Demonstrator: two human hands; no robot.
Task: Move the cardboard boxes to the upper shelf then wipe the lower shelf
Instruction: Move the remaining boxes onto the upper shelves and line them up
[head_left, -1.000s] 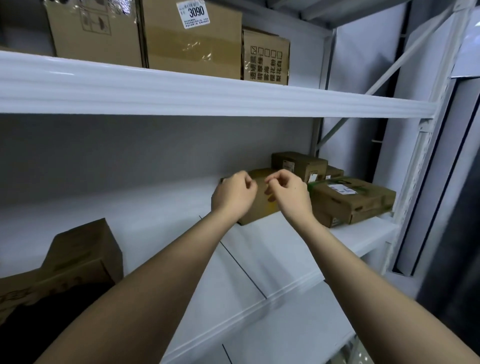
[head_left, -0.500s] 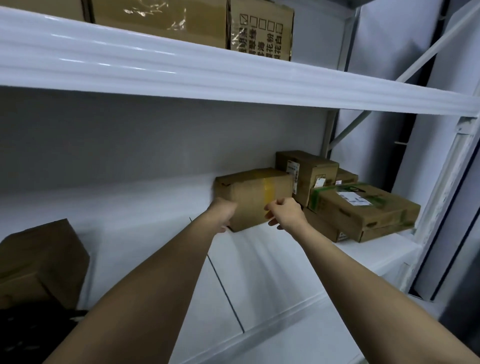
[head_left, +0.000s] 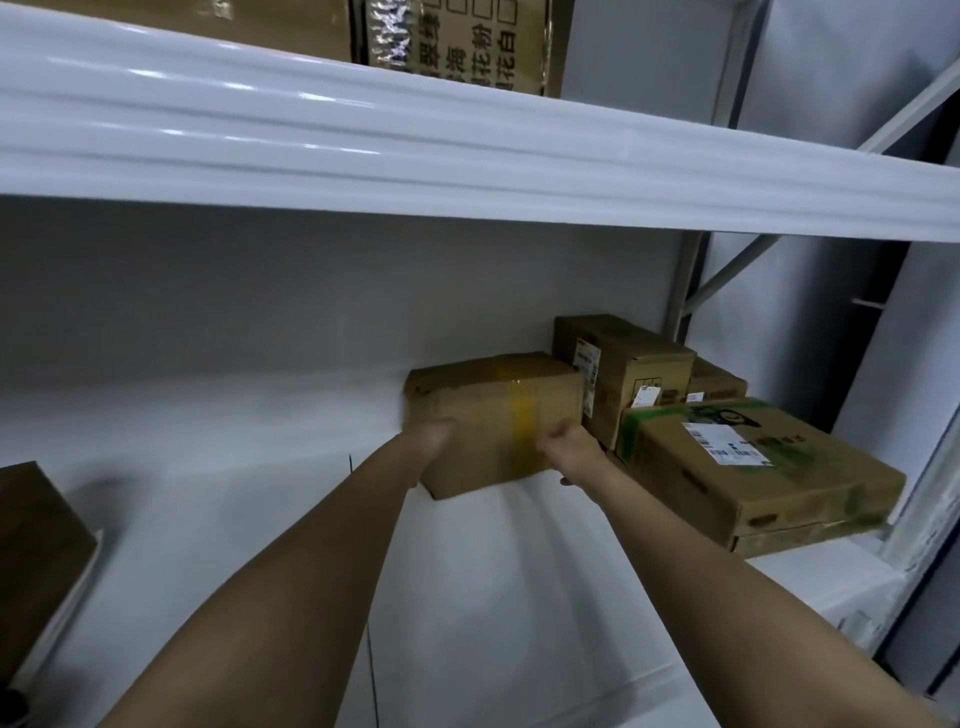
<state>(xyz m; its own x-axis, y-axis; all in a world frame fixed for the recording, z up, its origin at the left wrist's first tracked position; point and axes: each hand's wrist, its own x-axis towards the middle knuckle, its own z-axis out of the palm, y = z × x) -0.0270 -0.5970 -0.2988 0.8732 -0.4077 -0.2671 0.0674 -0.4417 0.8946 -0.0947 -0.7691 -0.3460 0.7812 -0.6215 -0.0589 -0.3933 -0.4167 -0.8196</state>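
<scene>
At centre frame, your left hand (head_left: 428, 441) and right hand (head_left: 571, 447) clamp the yellow-taped box (head_left: 493, 415) from either side, on the lower shelf (head_left: 519, 597).

Risks: the box could snag its right-hand neighbours or strike the upper shelf (head_left: 467, 171) lip.

Count: hands, 2. Boxes on the lower shelf, at least 6: the gripped one, 4 stacked right, 1 at lower left. Upper-shelf boxes, 2 visible.
</scene>
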